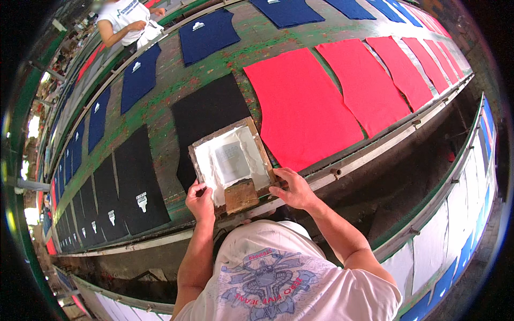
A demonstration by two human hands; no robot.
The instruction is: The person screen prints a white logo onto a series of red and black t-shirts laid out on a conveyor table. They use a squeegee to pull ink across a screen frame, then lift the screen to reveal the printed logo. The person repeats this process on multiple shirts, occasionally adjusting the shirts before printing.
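Note:
Between my hands is a wooden-framed printing screen (206, 156) with a white surface and a greyish window in its middle. My left hand (200, 201) grips its near left corner, thumb and fingers closed on the edge. At the near right corner, my right hand (292, 188) holds the frame's side. A small brown wooden block (241, 196) sits at the screen's near end. Under the screen's far part lies a black fabric panel (211, 101), partly covered. The first red fabric panel (305, 107) lies just right of the screen.
A long green table (160, 112) carries rows of black, red and navy panels (208, 36). Printed black panels (140, 182) lie to the left. A metal rail (369, 160) runs along its near edge. Another table with white panels (428, 238) stands behind me. A person (126, 24) is at the far left.

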